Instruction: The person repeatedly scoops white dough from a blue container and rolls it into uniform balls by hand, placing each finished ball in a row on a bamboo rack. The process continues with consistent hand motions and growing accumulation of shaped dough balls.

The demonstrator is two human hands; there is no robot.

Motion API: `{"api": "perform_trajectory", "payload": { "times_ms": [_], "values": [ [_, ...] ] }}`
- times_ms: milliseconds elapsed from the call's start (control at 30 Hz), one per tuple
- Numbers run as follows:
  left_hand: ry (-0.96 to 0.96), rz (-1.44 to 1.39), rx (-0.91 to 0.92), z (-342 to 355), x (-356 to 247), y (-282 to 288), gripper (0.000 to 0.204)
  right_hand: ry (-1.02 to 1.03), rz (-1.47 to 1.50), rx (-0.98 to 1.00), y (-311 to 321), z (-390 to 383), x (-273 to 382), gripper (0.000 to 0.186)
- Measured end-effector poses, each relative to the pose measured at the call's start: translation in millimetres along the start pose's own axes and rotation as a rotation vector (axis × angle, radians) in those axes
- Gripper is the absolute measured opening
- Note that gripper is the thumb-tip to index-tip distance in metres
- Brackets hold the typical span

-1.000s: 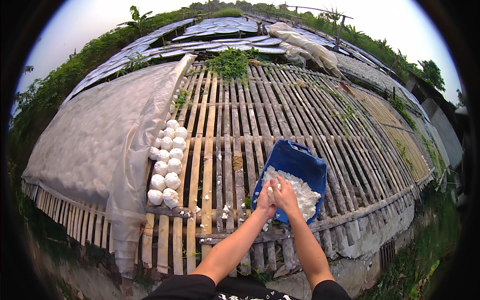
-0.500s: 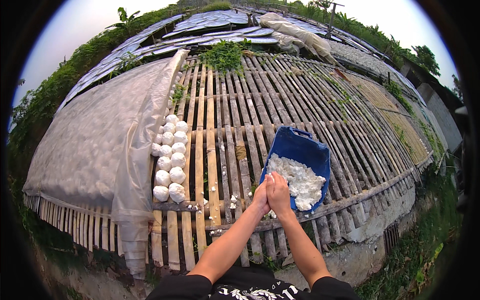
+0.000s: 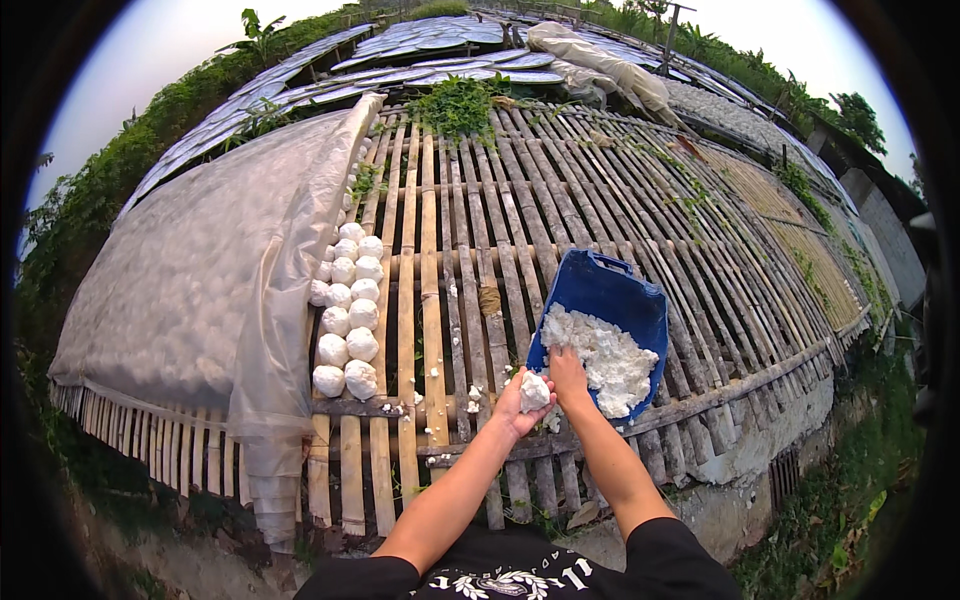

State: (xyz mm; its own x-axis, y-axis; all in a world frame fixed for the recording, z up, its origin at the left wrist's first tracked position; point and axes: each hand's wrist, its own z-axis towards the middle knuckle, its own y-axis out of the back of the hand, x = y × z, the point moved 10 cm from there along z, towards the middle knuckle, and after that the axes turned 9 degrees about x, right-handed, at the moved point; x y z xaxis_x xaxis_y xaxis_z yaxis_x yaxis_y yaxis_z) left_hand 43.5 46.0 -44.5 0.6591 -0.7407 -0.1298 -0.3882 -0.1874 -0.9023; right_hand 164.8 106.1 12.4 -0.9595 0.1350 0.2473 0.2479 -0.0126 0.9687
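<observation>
A rough lump of white, crumbly dough-like stuff (image 3: 535, 392) rests in my left hand (image 3: 515, 408), palm up with the fingers curled round it. Just to its right, my right hand (image 3: 568, 378) reaches over the near left side of a blue plastic scoop-shaped bin (image 3: 590, 280). Its fingertips go into the loose white mass (image 3: 605, 365) in the bin, which hides them. Left of my hands, rows of white balls (image 3: 350, 320) of similar stuff sit on the bamboo slats.
The bamboo slat rack (image 3: 430, 290) has gaps and scattered white crumbs. A translucent plastic sheet (image 3: 180, 270) covers many more balls at left. Green weeds (image 3: 455, 108) grow through farther back. Round trays (image 3: 430, 45) stand beyond, and a concrete wall (image 3: 735, 440) edges the near right.
My hands were pressed together at the bin's near left edge. They have parted: the left now shows the white lump, and the right has moved into the white mass.
</observation>
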Motion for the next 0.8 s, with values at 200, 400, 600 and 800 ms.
{"api": "perform_trajectory", "payload": {
  "times_ms": [200, 400, 600, 800],
  "values": [
    [0.021, -0.054, 0.040, 4, -7, 1, 0.030, -0.008, 0.308, 0.196, 25, 6, -28, 0.021],
    [-0.008, -0.027, 0.033, 1, -14, -8, 0.040, -0.110, 1.279, 0.267, 74, -17, -21, 0.029],
    [0.042, 0.104, 0.257, -16, -13, -32, 0.046, 0.529, 0.407, -0.110, 122, -91, 101, 0.027],
    [-0.222, 0.189, 0.285, -34, -30, -43, 0.048, 0.261, 0.522, -0.326, 118, -95, 110, 0.033]
  ]
}}
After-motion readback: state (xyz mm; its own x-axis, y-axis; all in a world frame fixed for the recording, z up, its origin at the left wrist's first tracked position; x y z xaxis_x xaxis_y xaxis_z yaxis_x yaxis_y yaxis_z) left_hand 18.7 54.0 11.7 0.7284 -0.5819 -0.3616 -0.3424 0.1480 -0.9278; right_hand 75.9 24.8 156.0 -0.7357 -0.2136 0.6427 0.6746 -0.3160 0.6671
